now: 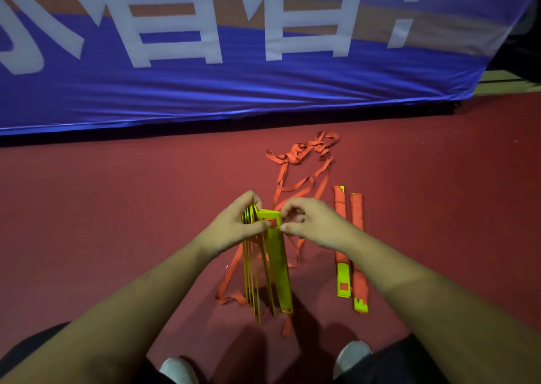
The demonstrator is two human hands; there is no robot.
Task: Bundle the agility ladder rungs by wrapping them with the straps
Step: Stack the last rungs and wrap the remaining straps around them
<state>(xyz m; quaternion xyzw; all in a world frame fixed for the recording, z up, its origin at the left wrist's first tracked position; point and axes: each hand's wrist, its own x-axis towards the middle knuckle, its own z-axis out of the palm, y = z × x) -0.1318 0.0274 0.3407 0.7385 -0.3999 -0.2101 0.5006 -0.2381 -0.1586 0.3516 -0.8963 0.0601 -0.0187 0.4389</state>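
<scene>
Yellow rungs [265, 266] are gripped at their top ends by the left hand [234, 222], frame centre, above the floor [117, 208]. Orange strap [295, 184] is pinched at the slot by the right hand [310, 221]. Strap should be kept taut and flat while wound.

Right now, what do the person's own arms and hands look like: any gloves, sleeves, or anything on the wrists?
Both hands are bare, the left hand and the right hand alike: no gloves. The forearms are uncovered as far as the frame shows, with no sleeve edge in view. No watch, band or ring is visible in this dim light.
</scene>
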